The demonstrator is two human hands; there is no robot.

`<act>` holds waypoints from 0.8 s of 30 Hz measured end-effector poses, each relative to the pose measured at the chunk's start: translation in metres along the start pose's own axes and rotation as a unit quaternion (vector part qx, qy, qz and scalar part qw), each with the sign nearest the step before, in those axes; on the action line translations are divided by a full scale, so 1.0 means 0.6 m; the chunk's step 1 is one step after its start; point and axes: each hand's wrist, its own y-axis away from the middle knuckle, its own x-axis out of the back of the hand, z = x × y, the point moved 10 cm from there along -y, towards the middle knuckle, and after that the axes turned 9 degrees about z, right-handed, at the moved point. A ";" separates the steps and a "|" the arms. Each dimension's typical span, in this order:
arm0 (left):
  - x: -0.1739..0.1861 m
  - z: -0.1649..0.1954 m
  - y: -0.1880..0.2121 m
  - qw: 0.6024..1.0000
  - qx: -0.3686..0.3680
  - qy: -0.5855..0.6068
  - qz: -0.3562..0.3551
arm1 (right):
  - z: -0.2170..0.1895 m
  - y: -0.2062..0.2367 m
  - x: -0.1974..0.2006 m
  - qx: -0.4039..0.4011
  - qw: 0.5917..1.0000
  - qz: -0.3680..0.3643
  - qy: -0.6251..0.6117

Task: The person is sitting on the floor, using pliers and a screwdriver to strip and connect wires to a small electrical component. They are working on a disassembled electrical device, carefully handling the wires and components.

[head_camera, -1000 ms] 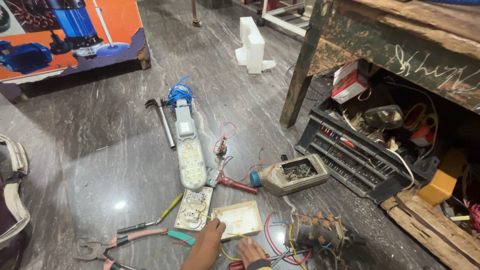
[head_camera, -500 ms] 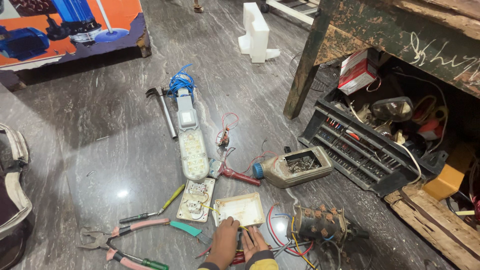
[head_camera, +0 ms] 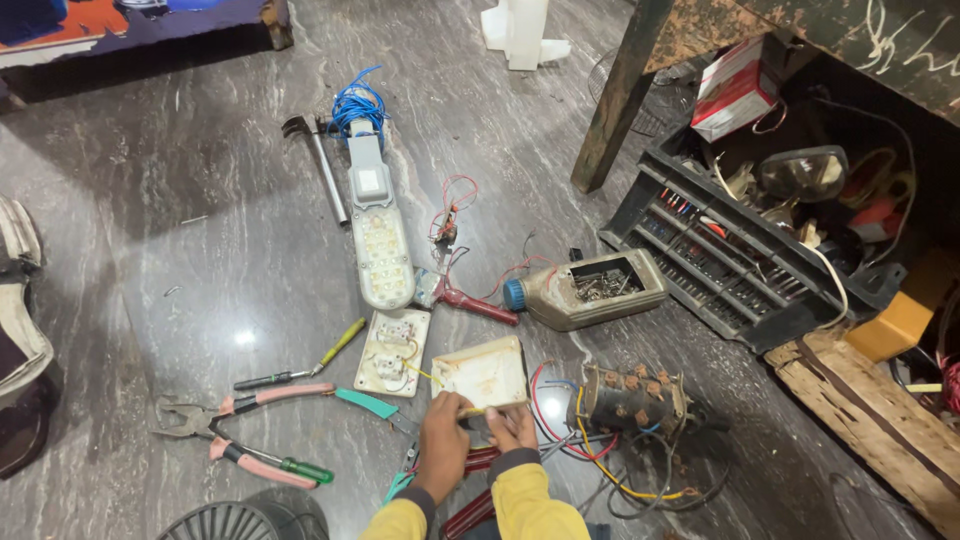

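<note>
We see the grey stone floor (head_camera: 180, 260) strewn with tools; a long lamp fixture (head_camera: 380, 235) lies beyond the cream switch plate (head_camera: 482, 373) (just past our hands); our left hand (head_camera: 445, 445) and right hand (head_camera: 513, 427) pinch its near edge together.

Even, moderately bright overhead light. Small glare spot on polished stone floor (head_camera: 243, 338), left of centre. Deep shadow under wooden table (head_camera: 800, 40), upper right. Wide-angle stretch at frame edges. Centre sharp, bottom edge slightly soft.
</note>
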 end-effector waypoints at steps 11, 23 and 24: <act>0.028 0.032 0.000 0.992 -0.033 0.110 -0.061 | -0.011 -0.001 0.017 0.013 0.997 0.073 -0.033; 0.061 -0.041 -0.037 0.999 0.005 -0.021 -0.031 | 0.016 0.006 0.023 -0.042 0.994 0.087 -0.056; 0.065 -0.048 -0.042 0.999 0.011 -0.040 -0.029 | 0.016 0.005 0.020 -0.031 0.994 0.079 -0.074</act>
